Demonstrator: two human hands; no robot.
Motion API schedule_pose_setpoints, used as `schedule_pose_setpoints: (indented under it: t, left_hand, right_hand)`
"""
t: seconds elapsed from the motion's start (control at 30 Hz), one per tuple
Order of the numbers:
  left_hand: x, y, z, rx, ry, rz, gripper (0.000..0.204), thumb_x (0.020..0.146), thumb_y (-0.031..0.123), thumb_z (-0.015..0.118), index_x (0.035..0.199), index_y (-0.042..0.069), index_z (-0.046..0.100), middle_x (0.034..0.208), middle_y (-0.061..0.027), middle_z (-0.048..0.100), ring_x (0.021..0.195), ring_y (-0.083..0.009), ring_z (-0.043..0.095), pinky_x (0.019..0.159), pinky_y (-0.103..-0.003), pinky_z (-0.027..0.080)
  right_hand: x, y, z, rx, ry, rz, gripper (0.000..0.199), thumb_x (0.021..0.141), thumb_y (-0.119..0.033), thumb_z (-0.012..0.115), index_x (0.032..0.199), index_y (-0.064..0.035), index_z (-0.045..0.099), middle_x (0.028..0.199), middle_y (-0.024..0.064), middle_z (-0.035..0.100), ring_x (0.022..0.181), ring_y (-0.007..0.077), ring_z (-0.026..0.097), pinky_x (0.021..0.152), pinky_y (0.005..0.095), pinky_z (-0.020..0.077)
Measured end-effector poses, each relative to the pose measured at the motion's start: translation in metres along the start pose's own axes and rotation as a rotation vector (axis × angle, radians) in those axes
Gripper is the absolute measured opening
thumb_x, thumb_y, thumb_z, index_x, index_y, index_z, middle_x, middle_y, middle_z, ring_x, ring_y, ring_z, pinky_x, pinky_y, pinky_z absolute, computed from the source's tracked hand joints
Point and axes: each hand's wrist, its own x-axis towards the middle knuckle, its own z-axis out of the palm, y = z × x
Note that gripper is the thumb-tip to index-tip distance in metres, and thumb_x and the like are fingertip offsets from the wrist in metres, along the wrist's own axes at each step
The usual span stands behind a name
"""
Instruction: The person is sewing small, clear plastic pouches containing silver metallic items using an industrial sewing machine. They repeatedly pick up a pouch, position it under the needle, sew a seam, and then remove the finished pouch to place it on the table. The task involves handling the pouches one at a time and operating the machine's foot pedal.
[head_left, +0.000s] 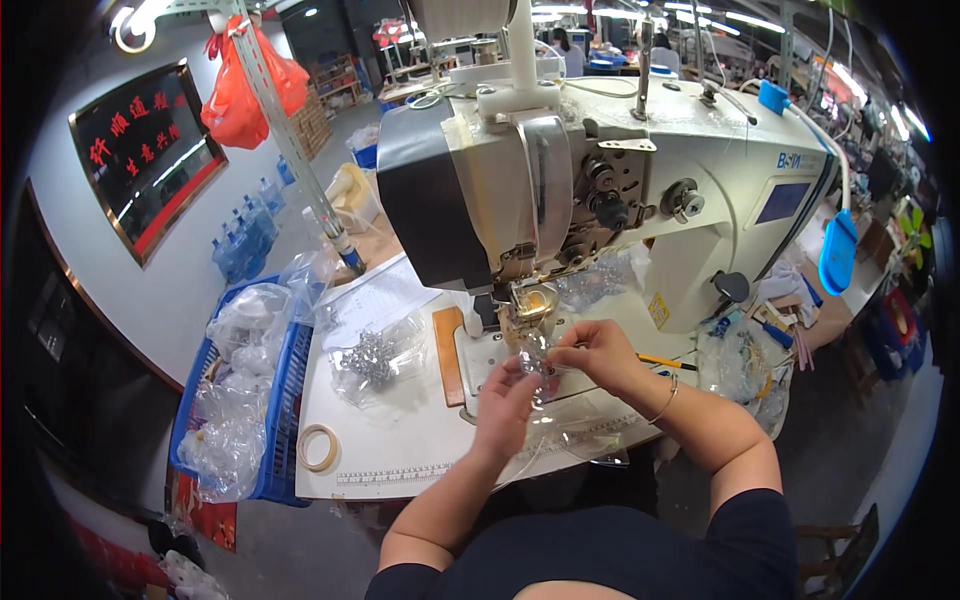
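Observation:
Both hands are at the needle area of a large white industrial sewing machine (640,150). A shiny transparent plastic piece (533,352) lies under the presser foot, between my fingers. My left hand (507,405) pinches its near left side, with the fingertips close to the metal needle plate. From the right, my right hand (598,357) grips the same plastic with thumb and forefinger pressed together. More transparent film (575,430) trails toward the table's front edge. Glare hides the exact outline of the plastic and the stitch spot.
Left of the machine lie a bag of small metal parts (370,362), paper sheets (375,300) and a tape roll (318,447). A blue crate (275,430) of plastic pieces stands beside the table. An orange pencil (666,362) and a cluttered plastic bag (735,365) are at right.

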Motion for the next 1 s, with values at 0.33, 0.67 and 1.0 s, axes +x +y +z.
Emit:
schedule_pose_setpoints:
  t: [0.33,0.67,1.0]
  left_hand:
    - [0.048,0.068,-0.008,-0.045,0.005,-0.32,0.023,0.086,0.016,0.053,0.099,-0.003,0.055,0.093,-0.0128,0.063,0.08,-0.019,0.063,0.076,-0.029,0.053]
    - [0.074,0.115,0.004,0.519,-0.045,-0.302,0.024,0.081,0.011,0.062,0.099,-0.004,0.056,0.09,-0.0129,0.063,0.079,-0.0203,0.065,0.075,-0.033,0.056]
    - [0.081,0.124,0.001,0.418,-0.062,-0.385,0.014,0.079,0.005,0.068,0.088,-0.002,0.059,0.09,-0.0147,0.063,0.084,-0.0259,0.065,0.079,-0.037,0.055]
  right_hand:
    - [0.033,-0.014,0.013,0.131,0.128,-0.021,0.018,0.074,-0.016,0.07,0.073,0.0005,0.064,0.07,0.0069,0.065,0.063,0.0103,0.059,0.058,0.0245,0.0461]
    - [0.05,-0.007,0.017,-0.47,0.423,-0.467,0.018,0.075,-0.02,0.067,0.068,-0.0026,0.067,0.059,0.0032,0.059,0.067,0.0134,0.05,0.063,0.0294,0.0374]
    - [0.05,0.008,0.013,-0.493,0.463,-0.624,0.006,0.077,-0.017,0.06,0.076,-0.0125,0.065,0.078,0.003,0.056,0.088,0.0263,0.041,0.081,0.0412,0.0269]
